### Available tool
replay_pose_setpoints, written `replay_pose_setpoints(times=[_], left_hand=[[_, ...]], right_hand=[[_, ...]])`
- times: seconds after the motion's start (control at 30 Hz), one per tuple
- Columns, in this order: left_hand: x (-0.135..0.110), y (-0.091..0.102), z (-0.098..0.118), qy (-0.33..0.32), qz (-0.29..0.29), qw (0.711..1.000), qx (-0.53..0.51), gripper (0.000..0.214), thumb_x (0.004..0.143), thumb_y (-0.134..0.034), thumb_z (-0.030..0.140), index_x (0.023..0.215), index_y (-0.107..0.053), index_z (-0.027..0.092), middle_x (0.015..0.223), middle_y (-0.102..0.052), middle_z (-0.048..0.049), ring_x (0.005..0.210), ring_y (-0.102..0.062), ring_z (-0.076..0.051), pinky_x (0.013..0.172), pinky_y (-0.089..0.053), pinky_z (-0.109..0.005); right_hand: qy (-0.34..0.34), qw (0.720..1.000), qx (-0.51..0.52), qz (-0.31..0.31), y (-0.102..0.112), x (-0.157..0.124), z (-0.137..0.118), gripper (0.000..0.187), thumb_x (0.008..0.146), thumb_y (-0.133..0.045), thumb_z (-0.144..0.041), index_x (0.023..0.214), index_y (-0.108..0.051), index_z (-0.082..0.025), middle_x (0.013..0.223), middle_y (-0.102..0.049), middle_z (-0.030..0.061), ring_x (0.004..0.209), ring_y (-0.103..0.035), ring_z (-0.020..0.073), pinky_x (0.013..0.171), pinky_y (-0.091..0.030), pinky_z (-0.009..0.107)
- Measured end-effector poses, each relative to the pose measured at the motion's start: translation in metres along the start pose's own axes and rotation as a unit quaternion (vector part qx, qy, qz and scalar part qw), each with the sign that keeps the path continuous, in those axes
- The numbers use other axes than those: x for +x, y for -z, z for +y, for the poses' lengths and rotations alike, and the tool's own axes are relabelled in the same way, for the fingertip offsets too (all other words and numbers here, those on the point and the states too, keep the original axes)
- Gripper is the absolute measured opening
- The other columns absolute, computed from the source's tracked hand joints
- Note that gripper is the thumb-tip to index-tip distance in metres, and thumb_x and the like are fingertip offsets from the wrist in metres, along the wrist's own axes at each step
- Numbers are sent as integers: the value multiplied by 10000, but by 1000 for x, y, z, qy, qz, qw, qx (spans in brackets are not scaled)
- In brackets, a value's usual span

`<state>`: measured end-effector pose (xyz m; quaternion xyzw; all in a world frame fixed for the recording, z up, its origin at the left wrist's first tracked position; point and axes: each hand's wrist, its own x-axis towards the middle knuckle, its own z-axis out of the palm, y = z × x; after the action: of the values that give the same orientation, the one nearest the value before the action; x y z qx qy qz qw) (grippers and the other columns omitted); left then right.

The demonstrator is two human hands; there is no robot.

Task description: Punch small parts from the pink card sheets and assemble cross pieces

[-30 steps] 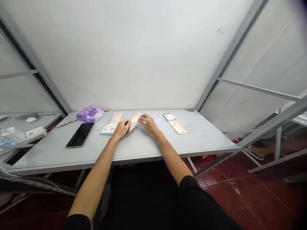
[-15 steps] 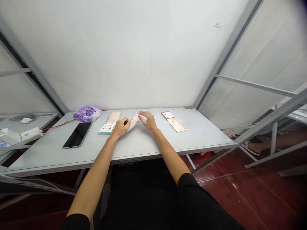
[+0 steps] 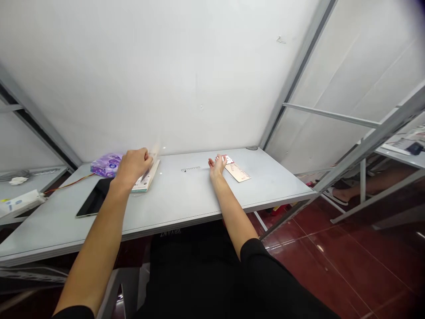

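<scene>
My left hand (image 3: 133, 166) is raised over the left part of the table, its fingers closed on a pale printed card (image 3: 154, 153) smeared by motion. Beneath it, partly hidden, a cream card and a booklet-like packet (image 3: 141, 188) with a green edge lie on the tabletop. My right hand (image 3: 217, 166) holds nothing, palm turned up and fingers apart, just left of a white packet with a red edge (image 3: 229, 159). A cream printed card (image 3: 238, 173) sticks out from under that packet. Between my hands lies a clear ruler (image 3: 191, 169) with black markings.
A dark-screened phone (image 3: 94, 197) and a purple tissue pack (image 3: 105, 165) lie on the left of the grey table (image 3: 186, 199). A white power strip (image 3: 23, 204) is at far left. Metal frame posts (image 3: 299, 73) and a white wall enclose the table. Another person's foot (image 3: 337, 195) shows at right.
My left hand has lifted and moved left with the card, over the packet there. My right hand has let go of that card's area and shifted right, uncovering the ruler. The view has turned slightly.
</scene>
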<state>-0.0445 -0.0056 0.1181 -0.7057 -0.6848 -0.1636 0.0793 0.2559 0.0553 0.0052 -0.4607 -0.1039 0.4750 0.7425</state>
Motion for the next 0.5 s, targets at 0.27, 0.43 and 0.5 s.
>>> replay_pose_setpoints(times=[0.27,0.43,0.5], left_hand=[[-18,-77,-26,47,-205,978,-14,255,829,-583,436,740,-672,214,898,-707,-132,848,-670,-319,751,-467,-370],[-30,-105,-35,65,-130,988,-45,211,798,-577,402,707,-635,221,839,-677,-117,784,-629,-304,709,-428,-371],[-32,-106,-37,62,-123,989,-49,215,793,-578,401,672,-606,225,778,-656,-98,733,-604,-277,686,-405,-354]], right_hand=[[-28,990,120,72,6,12,-5,569,920,-550,-268,1441,-337,-358,1230,-584,57,755,-711,107,675,-602,261],[-7,992,95,77,8,16,-6,501,919,-507,-248,1406,-395,-289,1182,-593,46,774,-716,88,654,-575,197],[6,995,71,74,9,17,-6,507,914,-485,-214,1413,-406,-256,1176,-602,58,785,-720,97,634,-557,185]])
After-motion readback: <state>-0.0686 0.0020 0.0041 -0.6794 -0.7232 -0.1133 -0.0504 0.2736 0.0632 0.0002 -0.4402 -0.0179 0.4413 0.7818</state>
